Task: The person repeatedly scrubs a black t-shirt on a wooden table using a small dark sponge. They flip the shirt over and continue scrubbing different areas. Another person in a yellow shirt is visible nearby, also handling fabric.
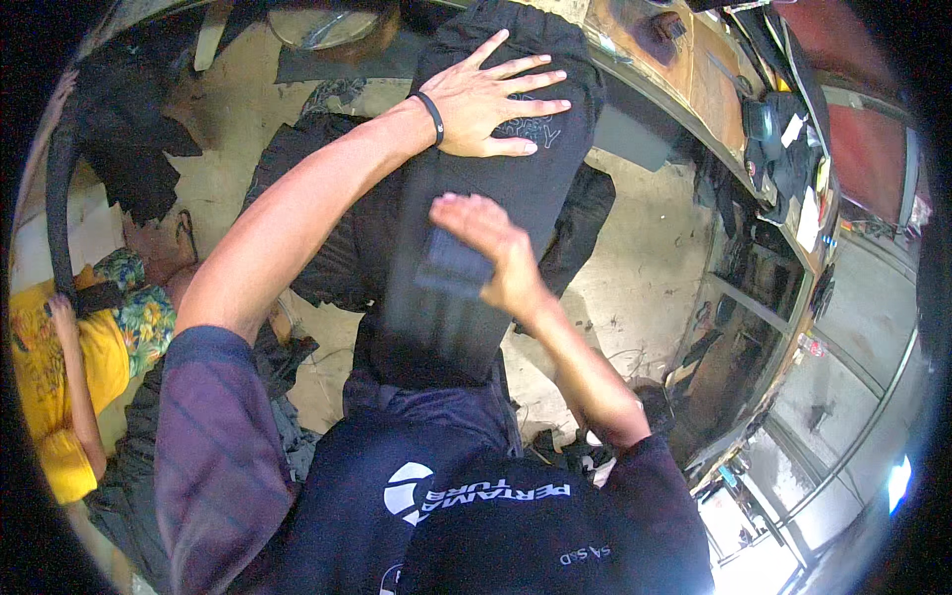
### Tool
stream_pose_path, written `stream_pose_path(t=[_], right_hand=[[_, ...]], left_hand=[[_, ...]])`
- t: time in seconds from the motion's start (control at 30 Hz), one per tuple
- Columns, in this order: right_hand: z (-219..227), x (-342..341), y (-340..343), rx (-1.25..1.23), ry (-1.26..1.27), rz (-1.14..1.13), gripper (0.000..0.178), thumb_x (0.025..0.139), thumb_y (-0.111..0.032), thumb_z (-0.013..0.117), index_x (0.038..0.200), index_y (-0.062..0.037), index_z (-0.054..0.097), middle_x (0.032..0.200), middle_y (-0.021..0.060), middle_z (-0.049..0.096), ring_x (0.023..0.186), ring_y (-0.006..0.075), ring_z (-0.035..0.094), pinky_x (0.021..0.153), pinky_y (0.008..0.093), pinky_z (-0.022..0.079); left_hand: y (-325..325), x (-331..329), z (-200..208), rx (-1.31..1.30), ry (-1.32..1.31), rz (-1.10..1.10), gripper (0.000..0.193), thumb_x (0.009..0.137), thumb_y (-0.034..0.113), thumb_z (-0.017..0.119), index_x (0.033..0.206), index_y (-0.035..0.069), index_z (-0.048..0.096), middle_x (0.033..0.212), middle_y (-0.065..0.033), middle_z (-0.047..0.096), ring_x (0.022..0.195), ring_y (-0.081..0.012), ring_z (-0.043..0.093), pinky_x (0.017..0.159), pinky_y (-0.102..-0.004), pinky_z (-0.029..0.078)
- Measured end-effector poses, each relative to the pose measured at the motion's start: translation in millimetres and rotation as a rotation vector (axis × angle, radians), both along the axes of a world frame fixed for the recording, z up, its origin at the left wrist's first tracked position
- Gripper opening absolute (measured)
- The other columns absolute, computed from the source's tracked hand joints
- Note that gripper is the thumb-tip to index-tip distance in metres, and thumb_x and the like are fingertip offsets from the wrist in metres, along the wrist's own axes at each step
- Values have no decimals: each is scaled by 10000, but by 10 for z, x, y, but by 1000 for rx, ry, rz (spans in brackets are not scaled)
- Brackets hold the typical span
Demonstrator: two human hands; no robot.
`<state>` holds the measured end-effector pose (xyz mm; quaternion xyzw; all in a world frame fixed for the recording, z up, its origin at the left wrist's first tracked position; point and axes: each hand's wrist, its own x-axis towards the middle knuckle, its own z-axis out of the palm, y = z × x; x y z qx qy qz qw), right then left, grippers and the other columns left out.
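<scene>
A long black cloth garment (496, 198), perhaps a trouser leg, lies stretched out from my lap toward the far edge, with gathered cloth at its far end. My left hand (481, 104) rests flat on its far part, fingers spread, beside a pale outlined print. A dark band circles that wrist. Over the middle of the garment, my right hand (496, 248) is curled around a dark rectangular block (451, 266). Motion blurs this block, and whether it is a brush cannot be made out. The near part of the cloth is blurred as well.
More black cloth (327, 208) hangs or lies on both sides of the garment. At the left sits another person in a yellow shirt (99, 347), a hand on dark cloth. A cluttered bench (684, 59) curves along the far right. Scraps (565, 446) lie on the floor.
</scene>
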<state>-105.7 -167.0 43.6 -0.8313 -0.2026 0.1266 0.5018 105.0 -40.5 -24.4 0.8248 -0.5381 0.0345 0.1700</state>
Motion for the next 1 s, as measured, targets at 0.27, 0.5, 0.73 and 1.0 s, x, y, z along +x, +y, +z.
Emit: stream_pose_path(t=[0.27,0.5,0.73,1.0], right_hand=[[-245,-597,-6,101,240,201,812,638,-140,834,1431,-46,690,1508,152,662,1464,313,572,1285,529,355],[-127,-339,125,149,461,406,828,586,-140,779,1406,-57,703,1490,131,676,1467,303,566,1279,512,367],[-354,-502,150,74,234,196,731,684,-180,821,1402,-88,723,1514,135,660,1504,309,536,1293,547,327],[-127,114,323,105,57,132,650,702,-203,753,1326,-21,739,1408,185,713,1393,348,620,1220,522,423]], left_hand=[[-17,45,9,8,59,-2,700,1045,621,535,1673,341,405,1787,-41,292,1658,-276,238,1328,-690,49],[-28,86,-29,-25,52,-15,693,1057,627,511,1674,332,402,1781,-48,302,1658,-280,237,1333,-677,64],[-11,25,-19,-34,47,1,689,1052,615,533,1672,343,405,1777,-42,315,1651,-285,258,1328,-690,71],[20,23,9,-30,50,15,675,1054,616,525,1663,345,423,1777,-46,316,1649,-278,265,1329,-682,75]])
